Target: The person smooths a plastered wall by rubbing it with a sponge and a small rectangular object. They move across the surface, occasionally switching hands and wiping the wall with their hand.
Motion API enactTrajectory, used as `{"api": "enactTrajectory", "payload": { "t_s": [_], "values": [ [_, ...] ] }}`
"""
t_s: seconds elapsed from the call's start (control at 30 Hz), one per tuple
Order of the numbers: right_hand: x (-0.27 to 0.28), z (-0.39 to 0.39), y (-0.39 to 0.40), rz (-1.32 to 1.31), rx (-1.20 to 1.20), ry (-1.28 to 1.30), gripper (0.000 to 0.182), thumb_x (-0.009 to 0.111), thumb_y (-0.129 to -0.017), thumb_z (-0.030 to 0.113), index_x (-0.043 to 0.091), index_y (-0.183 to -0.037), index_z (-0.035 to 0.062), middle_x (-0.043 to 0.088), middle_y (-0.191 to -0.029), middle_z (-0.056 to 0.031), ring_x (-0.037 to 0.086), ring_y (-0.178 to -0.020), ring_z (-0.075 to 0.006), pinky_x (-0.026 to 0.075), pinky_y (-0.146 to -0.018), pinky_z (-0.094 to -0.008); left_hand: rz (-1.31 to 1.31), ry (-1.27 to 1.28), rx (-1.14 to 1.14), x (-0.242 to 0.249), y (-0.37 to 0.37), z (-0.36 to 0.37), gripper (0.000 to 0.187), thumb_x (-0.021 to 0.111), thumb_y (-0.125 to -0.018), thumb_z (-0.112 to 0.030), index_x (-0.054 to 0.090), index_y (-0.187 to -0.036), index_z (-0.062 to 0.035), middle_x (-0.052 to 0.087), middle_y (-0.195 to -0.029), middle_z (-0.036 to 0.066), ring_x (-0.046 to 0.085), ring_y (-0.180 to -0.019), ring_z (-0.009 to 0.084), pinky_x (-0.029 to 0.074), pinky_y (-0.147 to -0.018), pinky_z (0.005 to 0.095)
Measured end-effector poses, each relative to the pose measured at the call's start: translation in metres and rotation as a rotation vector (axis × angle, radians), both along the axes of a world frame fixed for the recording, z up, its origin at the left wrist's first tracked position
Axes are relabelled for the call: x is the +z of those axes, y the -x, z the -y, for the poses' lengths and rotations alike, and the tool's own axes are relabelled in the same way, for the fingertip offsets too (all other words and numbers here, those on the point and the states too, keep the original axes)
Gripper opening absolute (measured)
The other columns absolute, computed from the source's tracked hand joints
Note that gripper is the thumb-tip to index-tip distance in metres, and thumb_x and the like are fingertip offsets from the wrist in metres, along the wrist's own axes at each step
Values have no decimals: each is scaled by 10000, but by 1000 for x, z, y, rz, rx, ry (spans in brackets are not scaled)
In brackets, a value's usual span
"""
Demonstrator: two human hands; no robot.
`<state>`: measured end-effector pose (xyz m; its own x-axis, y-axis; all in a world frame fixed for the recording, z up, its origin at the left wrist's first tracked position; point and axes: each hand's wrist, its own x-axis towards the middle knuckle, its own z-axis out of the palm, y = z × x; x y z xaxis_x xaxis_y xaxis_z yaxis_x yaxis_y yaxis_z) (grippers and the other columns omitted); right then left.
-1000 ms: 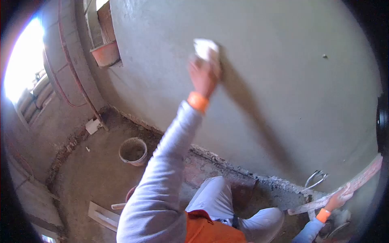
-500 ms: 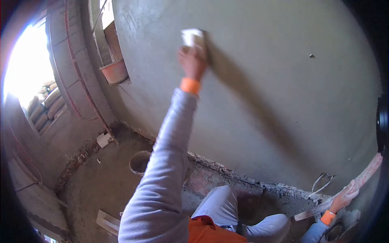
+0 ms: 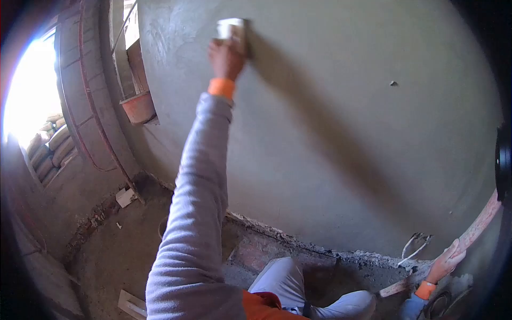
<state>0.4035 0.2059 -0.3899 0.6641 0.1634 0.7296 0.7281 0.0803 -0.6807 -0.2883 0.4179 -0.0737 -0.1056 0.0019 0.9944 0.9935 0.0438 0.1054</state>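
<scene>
Up on the grey plastered wall, my left hand grips a white block and presses it to the surface. The block looks like a sponge or foam pad, but blur hides its exact kind. A long shadow runs from it down to the right. At lower right, my right hand is closed around a rough, pale wooden pole that slants up to the right. A bent pale wire or thin pipe sticks out at the wall's foot near that hand.
An orange-brown tub sits in the wall opening at left. Stacked sacks show through the bright window. A trowel-like flat board lies on the floor. A small lump marks the wall. Rubble edges the wall base.
My left hand and the white block appear farther up and left in view, as the whole scene shifts slightly left. My right hand stays on the pole. The floor bucket is now mostly behind my sleeve.
</scene>
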Motion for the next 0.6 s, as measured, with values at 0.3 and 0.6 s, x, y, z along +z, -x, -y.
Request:
{"api": "enactTrajectory", "payload": {
  "t_s": [0.3,0.6],
  "values": [
    [-6,-3,-7,26,19,-37,442,553,-977,286,461,-1243,-56,599,-1124,-247,634,-945,-289,527,-737,-353,-425,33,94,-62,11,19,498,534,-926,-304,450,-1417,-279,510,-1183,227,501,-1062,392,433,-885,479],
    [7,2,11,-53,-18,8,425,534,-980,336,498,-1201,-25,623,-995,-213,624,-809,-285,506,-685,-381,-335,53,60,37,-7,0,512,452,-929,-268,403,-1438,-282,526,-1115,265,490,-1068,426,416,-878,517]
  ]
}}
